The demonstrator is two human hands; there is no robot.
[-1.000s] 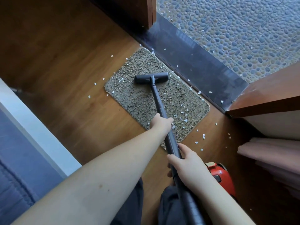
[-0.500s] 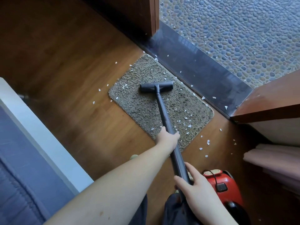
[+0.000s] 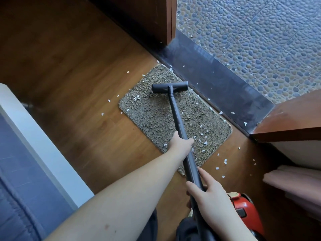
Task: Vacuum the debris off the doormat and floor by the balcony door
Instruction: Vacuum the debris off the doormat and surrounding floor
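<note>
A shaggy brown doormat [image 3: 152,119] lies on the wood floor beside the dark door sill [image 3: 217,84]. White debris flakes [image 3: 202,134] dot the mat's near right part, the sill and the floor around it. The black vacuum nozzle [image 3: 170,86] rests on the mat's far end. Its dark wand [image 3: 177,117] runs back toward me. My left hand [image 3: 180,144] grips the wand halfway down. My right hand [image 3: 210,193] grips the wand lower, close to my body. The red vacuum body [image 3: 246,211] sits on the floor at my right.
A wooden door frame [image 3: 156,23] stands at the top, with the pebbled balcony floor [image 3: 251,40] beyond the sill. A wooden door edge [image 3: 291,122] juts in at the right above pink fabric [image 3: 295,180]. A white-edged blue bed [image 3: 20,162] fills the left.
The nozzle has stayed near the mat's far end while my view shifted. My grips on the wand are unchanged.
</note>
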